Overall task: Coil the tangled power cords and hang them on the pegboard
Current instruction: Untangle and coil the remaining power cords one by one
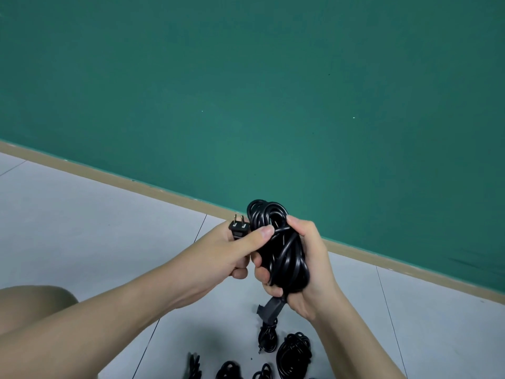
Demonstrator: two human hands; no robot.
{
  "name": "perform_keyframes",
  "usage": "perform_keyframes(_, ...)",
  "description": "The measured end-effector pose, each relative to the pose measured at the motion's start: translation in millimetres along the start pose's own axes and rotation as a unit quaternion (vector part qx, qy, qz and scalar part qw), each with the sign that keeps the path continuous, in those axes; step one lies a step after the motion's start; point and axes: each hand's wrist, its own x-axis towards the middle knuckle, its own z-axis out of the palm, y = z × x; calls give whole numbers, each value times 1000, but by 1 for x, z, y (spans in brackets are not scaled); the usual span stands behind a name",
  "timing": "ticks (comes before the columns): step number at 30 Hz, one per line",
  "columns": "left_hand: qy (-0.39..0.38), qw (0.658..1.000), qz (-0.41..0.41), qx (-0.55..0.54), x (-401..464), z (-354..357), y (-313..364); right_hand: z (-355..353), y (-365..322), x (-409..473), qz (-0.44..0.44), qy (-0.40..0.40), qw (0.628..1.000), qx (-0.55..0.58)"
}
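A black power cord point(282, 250) is wound into a tight bundle that I hold up in front of me. My right hand point(308, 272) grips the bundle around its middle, fingers curled round the loops. My left hand point(235, 250) holds the cord's two-pin plug point(239, 227), pins pointing up, with the thumb pressed on a strand at the bundle's top left. The cord's black socket end point(272, 305) sticks out below my right hand. No pegboard is in view.
Several more black cords point(293, 351) lie on the grey tiled floor point(82, 228) at the bottom of the view, some coiled. A green wall point(246, 91) with a tan baseboard point(136, 183) runs diagonally behind. My knee point(35, 302) shows at the lower left.
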Motion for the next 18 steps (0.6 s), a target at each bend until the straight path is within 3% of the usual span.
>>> perform_keyframes(4,-10,995,-20,99,1,-6,5,-8,-2,-5,5,-15,994,-108)
perform_keyframes(8,-22,984,30,175,-5,-7,7,-8,-3,-10,-7,-9,977,-211)
perform_keyframes(14,66,967,70,235,-4,-6,-1,0,1,-8,-36,22,968,-247)
perform_keyframes(18,84,958,109,252,-8,-1,7,-1,-2,-7,-47,18,980,-192)
